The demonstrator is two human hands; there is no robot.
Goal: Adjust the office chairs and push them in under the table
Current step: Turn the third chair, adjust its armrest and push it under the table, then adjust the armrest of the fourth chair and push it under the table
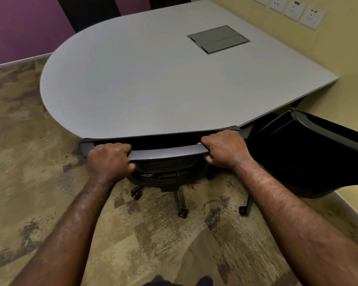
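Observation:
A black mesh office chair (165, 152) stands at the near edge of the grey table (132, 83), its backrest top touching or nearly touching the table edge. My left hand (110, 159) grips the left part of the backrest's top rail. My right hand (225, 148) grips the right part of the same rail. The seat is hidden under the table; the chair's base and castors (182, 213) show on the carpet below. A second black chair (310, 153) stands to the right, angled, partly under the table corner.
A grey cable hatch (218, 39) is set into the tabletop. Wall sockets (293, 10) line the yellow wall at the back right. A dark chair back (89, 11) rises behind the table against the purple wall. Patterned brown carpet (29, 162) covers the floor.

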